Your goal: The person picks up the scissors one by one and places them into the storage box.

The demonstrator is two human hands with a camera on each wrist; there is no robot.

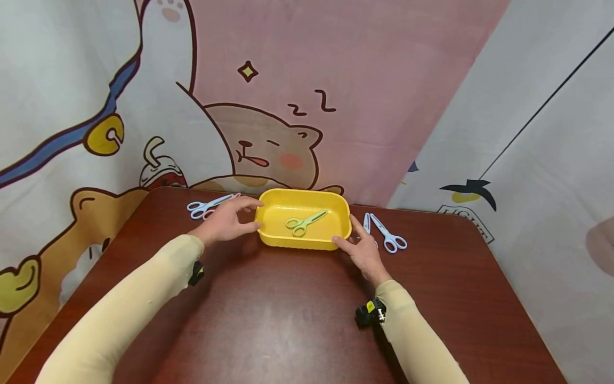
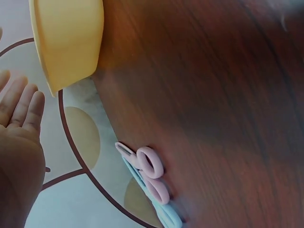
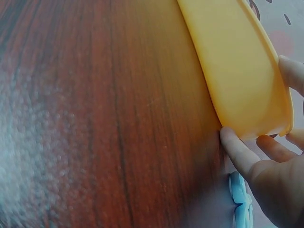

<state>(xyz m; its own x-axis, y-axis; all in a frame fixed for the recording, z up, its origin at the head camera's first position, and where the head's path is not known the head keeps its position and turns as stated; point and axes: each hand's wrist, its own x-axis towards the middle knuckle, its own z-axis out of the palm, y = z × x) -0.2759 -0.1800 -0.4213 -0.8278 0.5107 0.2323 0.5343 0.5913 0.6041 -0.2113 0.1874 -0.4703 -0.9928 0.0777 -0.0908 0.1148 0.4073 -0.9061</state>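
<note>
A yellow basin (image 1: 302, 244) stands near the table's back edge, with green scissors (image 1: 299, 226) inside. My left hand (image 1: 229, 218) is at the basin's left end, fingers extended and thumb spread; the left wrist view shows straight fingers beside the basin. At the right front corner, my right hand (image 1: 363, 252) grips the basin, its thumb and fingers spread around the corner. Blue scissors (image 1: 209, 206) lie left of the basin by pink scissors (image 2: 151, 164), partly hidden by my left hand in the head view. Past my right hand lie blue scissors (image 1: 390, 241).
Another pair of light-blue scissors (image 1: 366, 221) is partly covered by my right hand. The brown table (image 1: 288, 309) ends just behind the basin at a cartoon-printed curtain (image 1: 364, 96). Both wrists carry small black cameras (image 1: 369, 313).
</note>
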